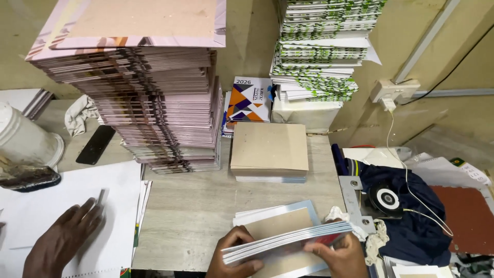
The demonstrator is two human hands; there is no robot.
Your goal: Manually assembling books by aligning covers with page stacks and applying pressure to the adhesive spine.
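Observation:
My left hand [234, 255] and my right hand [337, 255] together grip a thin bundle of booklets [288, 241] by its two ends, held edge-on just above the table's near edge. Under the bundle lies a brown board with a pale blue border [280, 219] on a few white sheets. Another person's hand [64, 239] rests flat on a large white sheet [62, 201] at the lower left.
A tall leaning stack of pinkish covers [154, 98] stands at the back left. A low pile topped with brown board [269, 149] sits mid-table, an orange-and-purple booklet [249, 100] behind it, and green-patterned stacks [321, 46] against the wall. A white bucket [23, 136], dark cloth [406, 206] and wall socket [393, 92] flank the work area.

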